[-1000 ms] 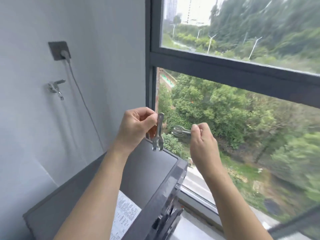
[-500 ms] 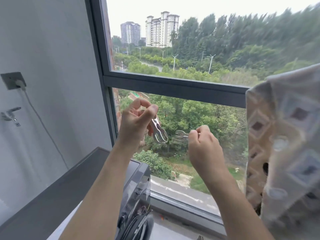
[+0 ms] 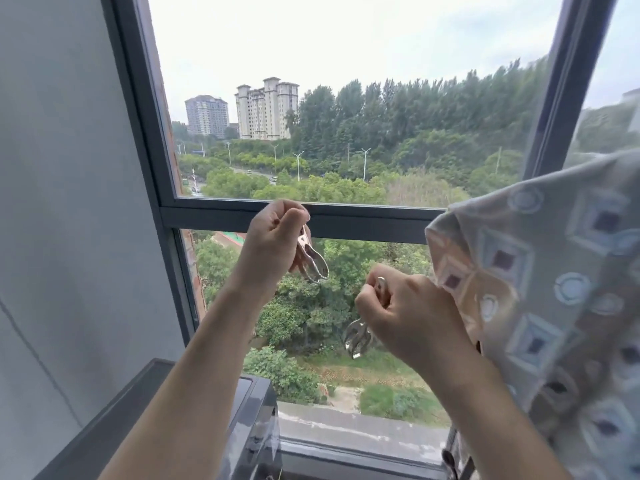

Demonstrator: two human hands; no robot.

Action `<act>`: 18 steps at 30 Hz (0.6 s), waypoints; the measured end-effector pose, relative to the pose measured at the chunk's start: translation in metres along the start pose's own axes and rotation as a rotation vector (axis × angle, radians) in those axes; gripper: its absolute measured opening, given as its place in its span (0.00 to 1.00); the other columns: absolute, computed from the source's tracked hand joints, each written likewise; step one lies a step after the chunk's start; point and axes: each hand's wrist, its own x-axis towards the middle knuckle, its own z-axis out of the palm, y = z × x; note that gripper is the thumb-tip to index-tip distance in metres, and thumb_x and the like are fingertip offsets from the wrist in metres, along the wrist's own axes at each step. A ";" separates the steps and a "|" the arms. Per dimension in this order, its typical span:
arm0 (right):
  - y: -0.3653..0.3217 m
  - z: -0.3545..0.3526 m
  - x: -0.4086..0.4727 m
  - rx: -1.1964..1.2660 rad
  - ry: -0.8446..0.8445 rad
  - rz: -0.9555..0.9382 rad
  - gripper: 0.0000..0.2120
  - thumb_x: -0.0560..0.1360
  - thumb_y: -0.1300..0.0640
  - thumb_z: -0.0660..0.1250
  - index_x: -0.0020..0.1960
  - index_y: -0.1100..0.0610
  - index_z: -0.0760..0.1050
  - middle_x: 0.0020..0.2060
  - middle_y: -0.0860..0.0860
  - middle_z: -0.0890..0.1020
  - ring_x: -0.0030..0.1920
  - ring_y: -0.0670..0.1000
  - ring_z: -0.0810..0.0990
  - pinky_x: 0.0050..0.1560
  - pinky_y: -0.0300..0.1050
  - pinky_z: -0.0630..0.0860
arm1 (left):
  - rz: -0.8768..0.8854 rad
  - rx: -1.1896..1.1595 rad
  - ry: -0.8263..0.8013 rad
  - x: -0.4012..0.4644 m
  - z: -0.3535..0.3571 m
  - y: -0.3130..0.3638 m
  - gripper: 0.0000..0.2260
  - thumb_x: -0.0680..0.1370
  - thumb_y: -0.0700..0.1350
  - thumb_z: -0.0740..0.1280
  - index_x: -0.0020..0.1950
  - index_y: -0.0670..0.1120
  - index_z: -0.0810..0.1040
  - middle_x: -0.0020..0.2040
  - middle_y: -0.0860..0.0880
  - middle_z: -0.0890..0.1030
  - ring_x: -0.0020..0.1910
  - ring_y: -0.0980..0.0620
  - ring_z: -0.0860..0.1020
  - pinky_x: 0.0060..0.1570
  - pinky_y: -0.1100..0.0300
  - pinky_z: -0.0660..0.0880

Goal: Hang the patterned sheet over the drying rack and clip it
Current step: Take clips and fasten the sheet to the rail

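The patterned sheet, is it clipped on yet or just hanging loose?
Not clipped, as far as shows. The patterned sheet hangs at the right; both metal clips are in hand, one in the left hand, one in the right hand.

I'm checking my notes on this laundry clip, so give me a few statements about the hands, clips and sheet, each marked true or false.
1. Each hand holds a metal clip. True: the left hand holds one clip, the right hand another.
2. The patterned sheet hangs on the right. True.
3. A clip is already fastened on the sheet. False: both are in the hands, off the sheet.
4. The left hand is lower than the right. False: it is higher.
5. The sheet is plain white. False: it shows squares and circles.
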 end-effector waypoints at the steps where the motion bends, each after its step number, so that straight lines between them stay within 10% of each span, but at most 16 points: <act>1: 0.000 0.002 0.000 -0.017 0.004 -0.005 0.15 0.72 0.42 0.51 0.37 0.51 0.68 0.26 0.48 0.74 0.31 0.49 0.75 0.36 0.47 0.76 | -0.027 0.029 0.016 0.001 0.001 -0.001 0.07 0.81 0.43 0.59 0.50 0.40 0.73 0.35 0.44 0.72 0.23 0.57 0.69 0.21 0.65 0.66; 10: -0.017 0.014 0.008 0.036 -0.087 -0.090 0.37 0.68 0.25 0.45 0.65 0.45 0.70 0.26 0.40 0.69 0.35 0.44 0.79 0.46 0.44 0.77 | -0.036 0.125 0.011 -0.006 0.007 -0.011 0.17 0.83 0.50 0.54 0.47 0.37 0.72 0.35 0.47 0.66 0.27 0.60 0.64 0.26 0.70 0.63; 18: -0.008 0.016 0.021 0.156 -0.042 -0.081 0.22 0.75 0.33 0.55 0.59 0.44 0.73 0.28 0.42 0.78 0.31 0.43 0.77 0.40 0.45 0.77 | -0.029 0.006 -0.182 -0.004 0.004 -0.020 0.27 0.77 0.65 0.58 0.49 0.40 0.72 0.34 0.50 0.68 0.31 0.56 0.64 0.30 0.68 0.64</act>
